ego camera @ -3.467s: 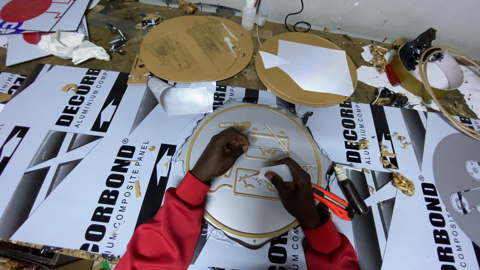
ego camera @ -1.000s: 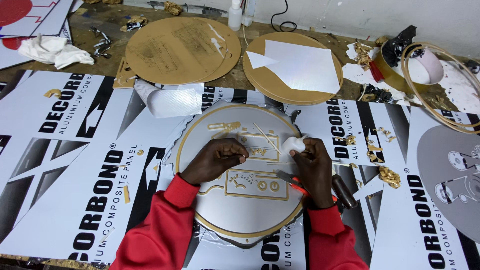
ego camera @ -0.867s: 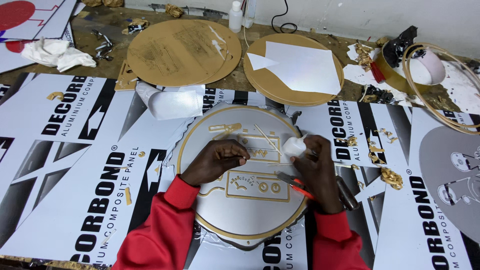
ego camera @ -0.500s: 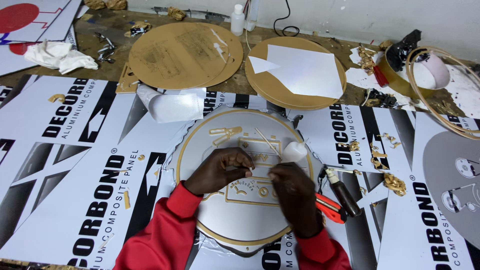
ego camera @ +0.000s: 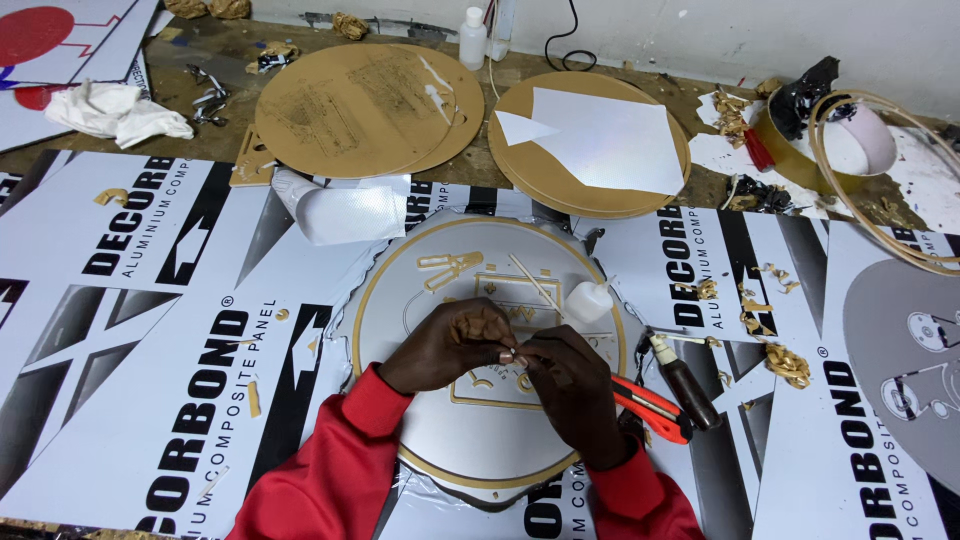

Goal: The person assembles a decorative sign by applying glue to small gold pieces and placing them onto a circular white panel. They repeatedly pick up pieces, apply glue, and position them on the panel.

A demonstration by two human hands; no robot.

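Pinching a tiny gold piece point(ego camera: 512, 352) between them, left hand point(ego camera: 445, 345) and right hand point(ego camera: 570, 385) hover over the round silver plaque point(ego camera: 420, 440); steady wrists would help keep its placement true.

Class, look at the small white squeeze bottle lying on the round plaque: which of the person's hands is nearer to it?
Right. The right hand lies just below the small white squeeze bottle, apart from it; the left hand sits further to its left, its fingers meeting the right hand's over the round plaque.
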